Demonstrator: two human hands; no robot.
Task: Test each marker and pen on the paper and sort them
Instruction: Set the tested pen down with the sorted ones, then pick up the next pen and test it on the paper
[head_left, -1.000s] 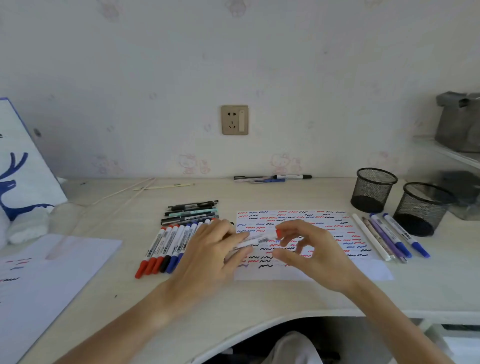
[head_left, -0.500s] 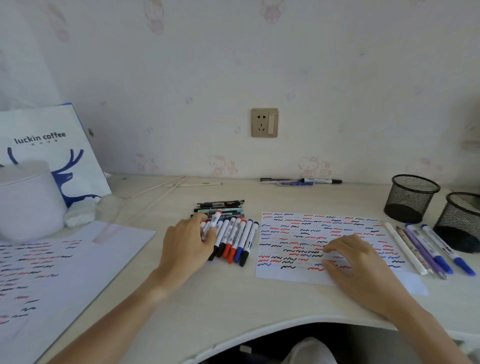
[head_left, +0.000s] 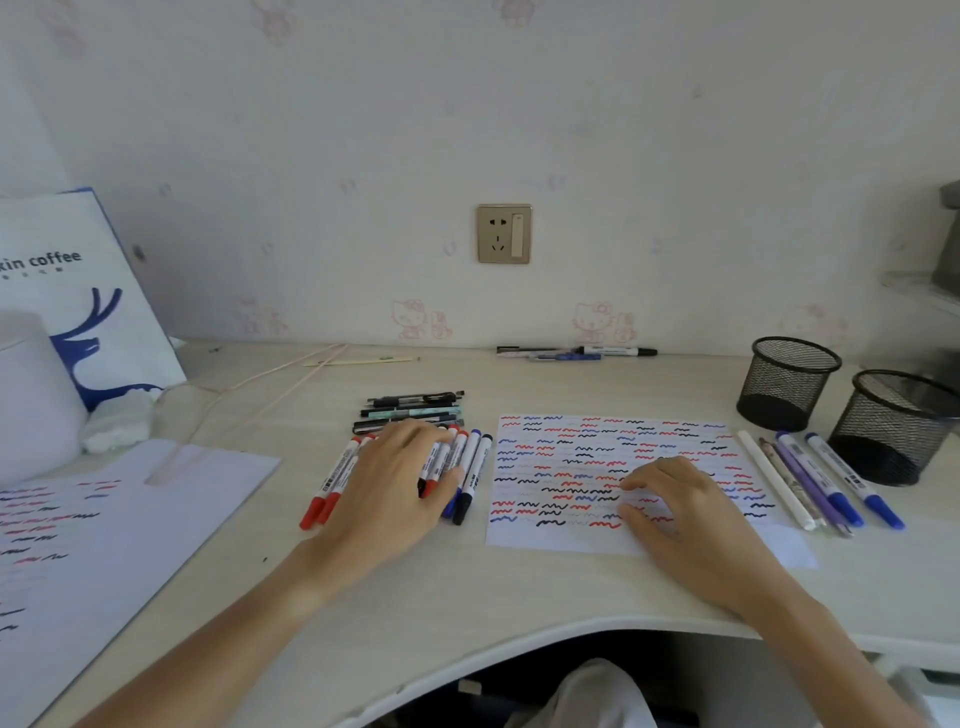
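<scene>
A white paper (head_left: 571, 441) covered with red, blue and black squiggles lies in the middle of the desk. Left of it sits a row of whiteboard markers (head_left: 475, 467) with red, blue and black caps. My left hand (head_left: 395, 483) lies flat on top of this row, fingers spread over the barrels and thumb beside a red-capped one. My right hand (head_left: 685, 514) rests on the paper's lower right part, fingers loosely bent, holding nothing. Behind the row lie several dark pens (head_left: 415, 405). Right of the paper lie several more pens and blue markers (head_left: 831, 478).
Two black mesh cups (head_left: 789, 384) (head_left: 898, 426) stand at the right. A few pens (head_left: 576, 353) lie along the wall. A second scribbled sheet (head_left: 104, 519), a white cylinder (head_left: 31, 395) and a coffee bag (head_left: 78, 291) occupy the left. Thin sticks (head_left: 358, 359) lie at the back.
Both hands held a red-capped marker over the paper. My left hand carried it left to the marker row and now lies flat on the row; my right hand settled on the paper.
</scene>
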